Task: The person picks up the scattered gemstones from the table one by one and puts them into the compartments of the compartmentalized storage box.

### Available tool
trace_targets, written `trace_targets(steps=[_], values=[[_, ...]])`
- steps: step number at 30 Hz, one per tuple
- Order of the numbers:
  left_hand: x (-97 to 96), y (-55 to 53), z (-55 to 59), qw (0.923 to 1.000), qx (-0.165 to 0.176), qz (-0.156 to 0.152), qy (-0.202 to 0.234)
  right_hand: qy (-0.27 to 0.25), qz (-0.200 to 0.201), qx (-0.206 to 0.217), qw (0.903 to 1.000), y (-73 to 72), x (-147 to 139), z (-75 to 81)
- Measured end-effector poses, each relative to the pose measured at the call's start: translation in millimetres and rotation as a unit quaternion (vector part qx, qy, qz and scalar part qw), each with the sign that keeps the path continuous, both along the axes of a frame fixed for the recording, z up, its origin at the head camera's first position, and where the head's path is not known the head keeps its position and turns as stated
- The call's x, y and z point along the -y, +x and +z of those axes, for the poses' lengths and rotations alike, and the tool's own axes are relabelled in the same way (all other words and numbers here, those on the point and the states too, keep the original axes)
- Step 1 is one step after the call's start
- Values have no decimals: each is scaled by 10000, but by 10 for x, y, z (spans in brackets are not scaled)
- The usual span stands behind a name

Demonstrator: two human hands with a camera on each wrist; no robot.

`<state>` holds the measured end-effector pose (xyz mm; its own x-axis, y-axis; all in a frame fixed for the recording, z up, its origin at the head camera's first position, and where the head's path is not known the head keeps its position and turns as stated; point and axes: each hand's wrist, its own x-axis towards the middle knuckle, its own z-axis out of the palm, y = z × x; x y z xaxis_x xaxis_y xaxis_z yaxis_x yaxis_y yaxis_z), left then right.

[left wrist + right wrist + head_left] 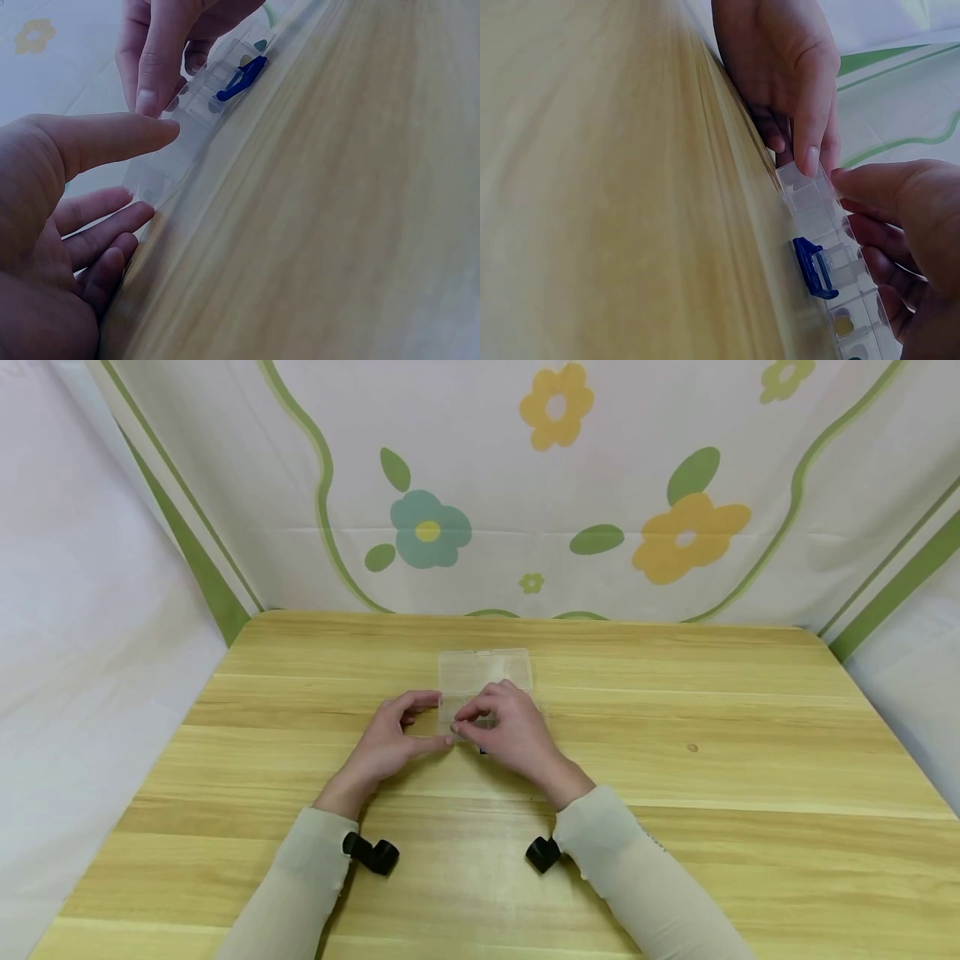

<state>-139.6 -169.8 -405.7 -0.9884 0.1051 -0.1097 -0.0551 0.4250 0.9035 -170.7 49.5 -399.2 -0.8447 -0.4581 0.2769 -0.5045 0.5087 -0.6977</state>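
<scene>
A clear plastic compartment box (445,727) lies on the table with its transparent lid (483,670) raised at the back. My left hand (386,743) holds the box's left end, thumb at the front corner and fingers at the rear. Above the left compartments, my right hand (513,731) pinches a small dark piece (454,727) between thumb and index fingertip; its kind is too small to tell. A blue latch (814,268) sits on the front side. Small pieces lie in some compartments, among them a yellowish one (844,325). The right hand hides part of the box in the head view.
The box stands on a wood-grain table (480,893). A small brown oval spot (692,747) shows on the surface to the right. Behind the table hangs a white cloth (487,460) with printed flowers. Black wrist cameras (384,857) are on both sleeves.
</scene>
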Motion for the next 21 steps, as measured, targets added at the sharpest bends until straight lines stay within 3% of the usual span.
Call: trace_targets(steps=[21], values=[[-5, 6, 13, 10000, -1, -43, 54, 25, 17, -125, 9999, 0, -5, 0]])
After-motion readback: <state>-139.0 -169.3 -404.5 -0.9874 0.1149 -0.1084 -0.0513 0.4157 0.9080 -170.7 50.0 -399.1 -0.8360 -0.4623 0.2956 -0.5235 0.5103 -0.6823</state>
